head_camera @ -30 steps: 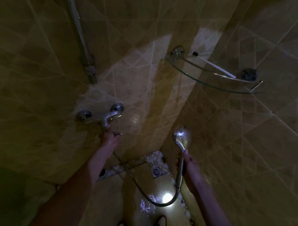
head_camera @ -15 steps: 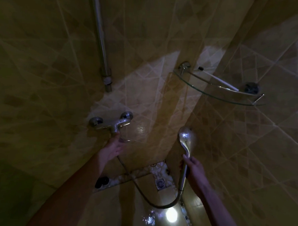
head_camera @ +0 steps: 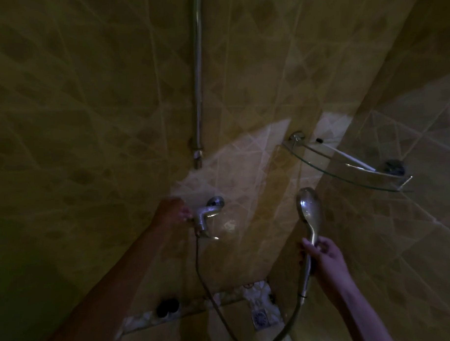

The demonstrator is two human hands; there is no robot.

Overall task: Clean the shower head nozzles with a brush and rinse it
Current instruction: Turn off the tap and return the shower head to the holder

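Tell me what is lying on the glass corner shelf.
On the glass shelf lies one long white brush, its dark tip toward the corner. A round dark shape sits at the right end; the dim light hides what it is.

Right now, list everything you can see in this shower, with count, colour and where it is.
shower head: one, chrome, held upright near the corner, below the shelf
hose: one, metal, loops from the mixer tap down to the handle
mixer tap: one, chrome, on the left wall
riser pipe: one, chrome, vertical, above the tap
corner shelf: one, clear glass, upper right
white stick-like item: one, lying on the shelf; too dim to identify
floor drain: one, grey, in the floor corner
hands: left hand at the tap; right hand grips the handle
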